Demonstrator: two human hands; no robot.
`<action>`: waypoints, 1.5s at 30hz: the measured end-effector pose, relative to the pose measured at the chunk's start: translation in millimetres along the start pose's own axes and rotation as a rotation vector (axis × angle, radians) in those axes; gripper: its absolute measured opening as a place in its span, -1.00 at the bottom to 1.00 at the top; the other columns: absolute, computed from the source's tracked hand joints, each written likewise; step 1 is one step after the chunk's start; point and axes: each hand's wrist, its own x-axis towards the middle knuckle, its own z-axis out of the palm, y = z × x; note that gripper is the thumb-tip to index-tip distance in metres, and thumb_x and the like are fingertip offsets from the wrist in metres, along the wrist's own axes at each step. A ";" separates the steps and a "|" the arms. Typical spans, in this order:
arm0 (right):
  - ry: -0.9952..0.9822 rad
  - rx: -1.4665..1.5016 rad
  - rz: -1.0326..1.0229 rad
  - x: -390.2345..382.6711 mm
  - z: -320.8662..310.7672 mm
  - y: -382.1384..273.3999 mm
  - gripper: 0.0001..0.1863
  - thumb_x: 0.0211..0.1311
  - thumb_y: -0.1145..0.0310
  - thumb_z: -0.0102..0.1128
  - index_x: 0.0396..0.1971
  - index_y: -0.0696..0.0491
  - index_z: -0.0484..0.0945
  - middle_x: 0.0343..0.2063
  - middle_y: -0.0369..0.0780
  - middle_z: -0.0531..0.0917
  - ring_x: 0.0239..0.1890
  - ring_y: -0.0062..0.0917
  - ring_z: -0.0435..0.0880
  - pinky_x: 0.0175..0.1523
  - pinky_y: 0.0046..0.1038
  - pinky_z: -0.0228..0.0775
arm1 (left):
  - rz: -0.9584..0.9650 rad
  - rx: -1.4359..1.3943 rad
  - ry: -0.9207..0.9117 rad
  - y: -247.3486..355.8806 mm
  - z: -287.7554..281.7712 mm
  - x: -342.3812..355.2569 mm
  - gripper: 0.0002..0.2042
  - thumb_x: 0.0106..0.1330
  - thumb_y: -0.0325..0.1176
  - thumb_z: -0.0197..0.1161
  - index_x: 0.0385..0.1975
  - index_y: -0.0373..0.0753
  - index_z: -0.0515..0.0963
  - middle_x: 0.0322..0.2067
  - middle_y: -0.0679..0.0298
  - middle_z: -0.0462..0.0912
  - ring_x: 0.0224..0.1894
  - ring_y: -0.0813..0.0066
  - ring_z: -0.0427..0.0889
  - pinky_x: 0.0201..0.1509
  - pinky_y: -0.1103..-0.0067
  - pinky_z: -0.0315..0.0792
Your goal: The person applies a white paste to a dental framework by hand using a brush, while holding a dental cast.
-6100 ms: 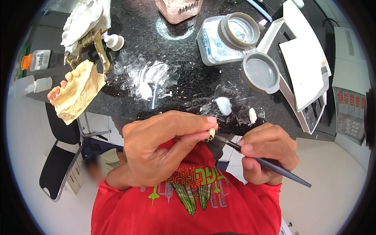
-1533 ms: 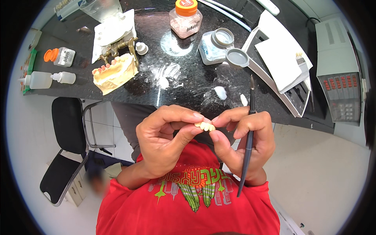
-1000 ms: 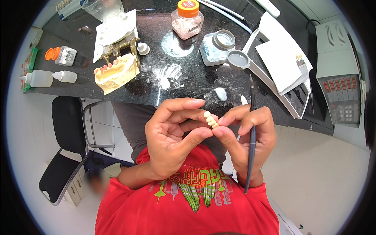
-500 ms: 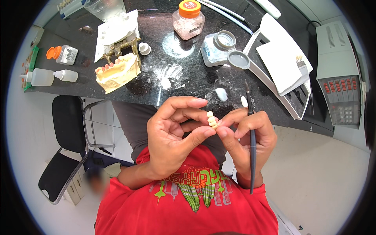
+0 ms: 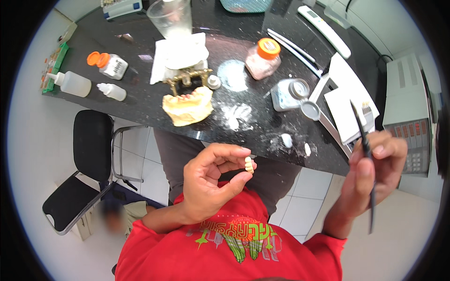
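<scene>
My left hand pinches a small dental bridge, a row of several cream tooth crowns, between thumb and fingers above my lap. Off to the right, my right hand is raised near the white tray, its fingers closed around a slim dark brush with the pointed tip upward. A yellowish plaster dental model with reddish tooth stumps lies near the counter's front edge. Behind it is a brass articulator.
Orange-lidded jar, open jar of pale powder and white tray stand on the dark counter. Squeeze bottles are at left, a plastic cup behind. A furnace-like unit is far right, a black chair left.
My right hand has let go of the dental bridge and swung right toward the tray, carrying the brush. My left hand still pinches the bridge. The view has shifted, showing more of the counter.
</scene>
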 end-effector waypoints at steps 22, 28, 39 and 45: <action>-0.797 -0.736 0.023 181.9 212.3 2.0 -0.83 0.18 0.37 0.32 -0.27 0.12 0.72 -0.61 -0.29 0.61 -0.62 -0.70 0.43 -0.55 -0.54 0.27 | 0.137 0.217 0.101 17.9 -95.3 -5.7 -0.72 0.11 -0.70 0.32 -0.15 -0.42 0.52 -0.25 0.09 0.59 -0.19 0.39 0.64 0.11 0.38 0.52; -0.557 -0.532 -0.390 178.3 180.7 26.9 -0.77 0.24 0.32 0.33 -0.24 0.19 0.65 -0.32 -0.33 0.67 -0.37 -0.77 0.52 -0.20 -0.70 0.33 | 0.186 -0.013 0.264 29.0 -116.9 0.3 -0.67 0.17 -0.72 0.29 -0.05 -0.45 0.48 -0.18 0.13 0.58 -0.11 0.43 0.64 0.10 0.51 0.51; -0.828 -0.509 -0.415 112.8 198.8 29.4 -0.86 0.02 0.55 0.34 -0.40 0.15 0.56 -0.51 -0.30 0.62 -0.61 -0.73 0.40 -0.51 -0.64 0.21 | 0.139 -0.200 0.267 42.9 -128.6 1.4 -0.68 0.23 -0.71 0.23 -0.02 -0.43 0.44 -0.21 0.14 0.61 -0.11 0.46 0.64 0.08 0.53 0.53; -0.979 -0.536 -0.362 110.6 204.2 28.5 -0.88 0.04 0.54 0.33 -0.43 0.15 0.55 -0.59 -0.30 0.56 -0.69 -0.73 0.27 -0.56 -0.59 0.13 | 0.214 -0.167 0.286 43.5 -123.1 -4.0 -0.67 0.22 -0.73 0.22 -0.01 -0.43 0.45 -0.20 0.14 0.62 -0.11 0.47 0.64 0.09 0.52 0.52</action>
